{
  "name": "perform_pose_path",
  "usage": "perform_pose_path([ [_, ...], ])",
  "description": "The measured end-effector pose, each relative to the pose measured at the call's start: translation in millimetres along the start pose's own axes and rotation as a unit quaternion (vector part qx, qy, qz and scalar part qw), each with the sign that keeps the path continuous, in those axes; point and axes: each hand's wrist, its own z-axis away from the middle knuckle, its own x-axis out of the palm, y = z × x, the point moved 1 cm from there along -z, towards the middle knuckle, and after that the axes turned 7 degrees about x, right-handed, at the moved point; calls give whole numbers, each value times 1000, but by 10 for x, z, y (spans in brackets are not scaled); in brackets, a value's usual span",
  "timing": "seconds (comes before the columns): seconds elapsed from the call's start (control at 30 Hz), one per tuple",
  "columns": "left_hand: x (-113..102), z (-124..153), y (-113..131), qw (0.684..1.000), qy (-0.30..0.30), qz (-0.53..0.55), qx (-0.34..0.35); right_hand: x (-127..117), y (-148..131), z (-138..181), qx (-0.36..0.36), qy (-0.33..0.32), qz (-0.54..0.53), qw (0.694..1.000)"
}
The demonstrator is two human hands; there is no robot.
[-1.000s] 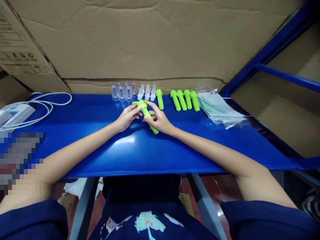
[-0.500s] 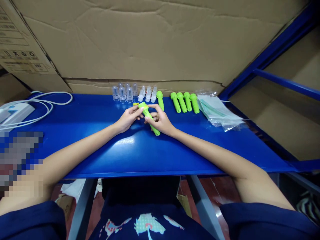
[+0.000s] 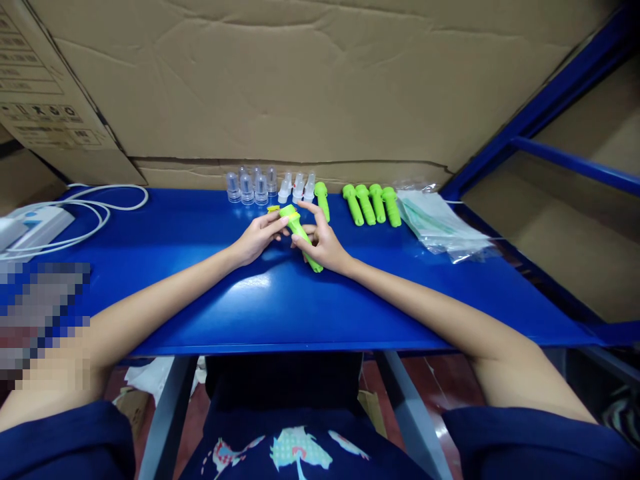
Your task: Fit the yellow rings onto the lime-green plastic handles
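Both hands meet over the middle of the blue table (image 3: 200, 293) around one bright green plastic tube (image 3: 301, 235) with a wider head. My right hand (image 3: 323, 243) wraps its lower part, the index finger stretched up past the head. My left hand (image 3: 259, 236) pinches the head end from the left, where a small yellow piece (image 3: 273, 209) shows. Just behind stands a single green tube (image 3: 323, 199). Right of it lie several more green tubes (image 3: 371, 203) in a row.
Clear caps (image 3: 251, 185) and white caps (image 3: 297, 187) stand along the back edge by the cardboard wall (image 3: 300, 87). Clear plastic bags (image 3: 440, 223) lie at the right. A white device with coiled cable (image 3: 50, 217) sits at the left. A blue frame (image 3: 550, 93) rises on the right.
My right index finger has lifted off the head and now points up. The green tube and both hands have hardly moved.
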Motion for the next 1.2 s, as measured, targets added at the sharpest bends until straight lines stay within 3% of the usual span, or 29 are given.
perform_pose_path([
  [0.33, 8, -35, -14, 995, 47, 86, -31, 14, 22, -54, 59, 12, -68, 996],
  [1.2, 17, -15, 57, 991, 98, 79, -33, 7, 47, -61, 55, -28, -101, 993],
])
